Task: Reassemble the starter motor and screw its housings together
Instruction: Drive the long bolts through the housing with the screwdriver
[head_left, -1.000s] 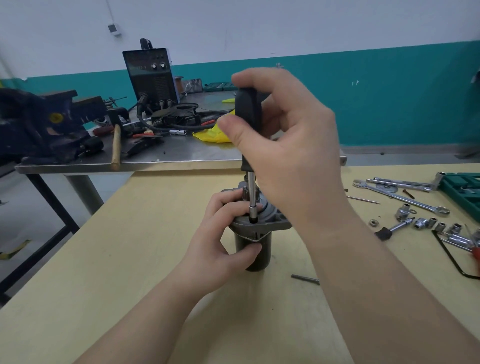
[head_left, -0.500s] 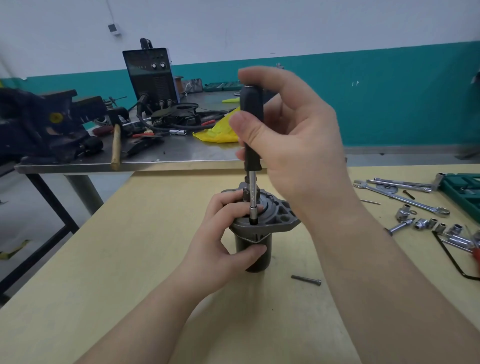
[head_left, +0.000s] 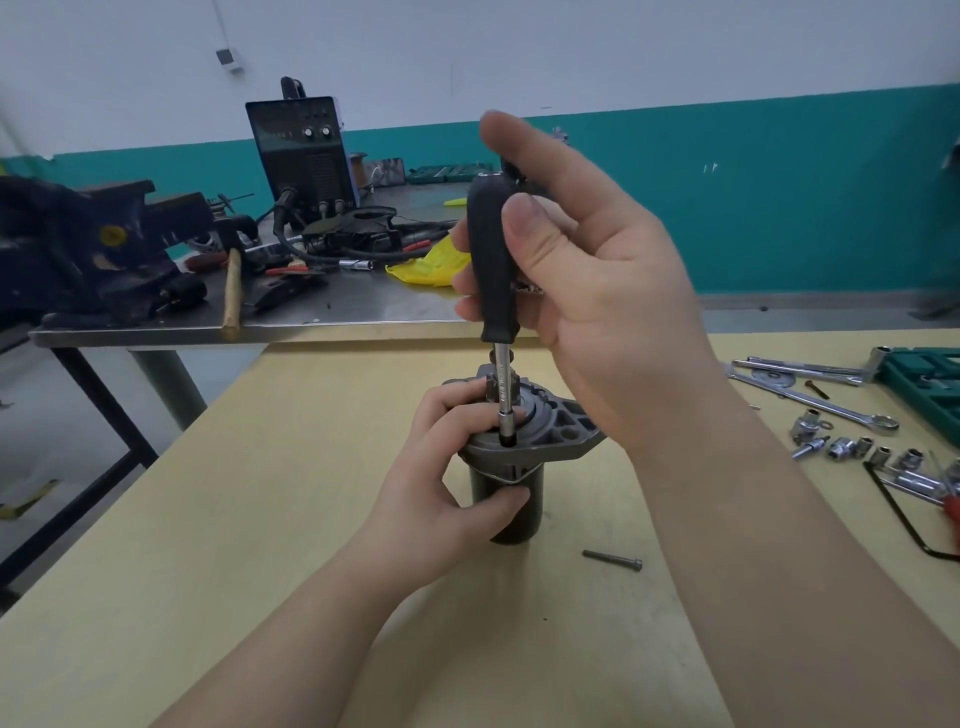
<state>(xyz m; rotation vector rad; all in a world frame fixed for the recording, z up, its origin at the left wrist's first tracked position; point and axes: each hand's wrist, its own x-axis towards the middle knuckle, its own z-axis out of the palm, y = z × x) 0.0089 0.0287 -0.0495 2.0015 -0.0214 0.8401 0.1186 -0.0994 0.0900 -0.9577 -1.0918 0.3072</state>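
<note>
Head view — starter motor (head_left: 511, 467) upright on the bench (head_left: 208, 519), left hand (head_left: 441, 499) curled round its housing; right hand (head_left: 587, 291) pinches the screwdriver (head_left: 493, 270) handle, tip seated in the flange — a loose bolt (head_left: 613, 560) lies just right

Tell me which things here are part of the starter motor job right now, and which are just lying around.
In use:
starter motor, standing upright, gripped by the left hand
screwdriver, held by the right hand, tip down on the housing
loose bolt beside the motor, probably next

Lying about:
wrenches
sockets
hammer
vise
welder
</note>
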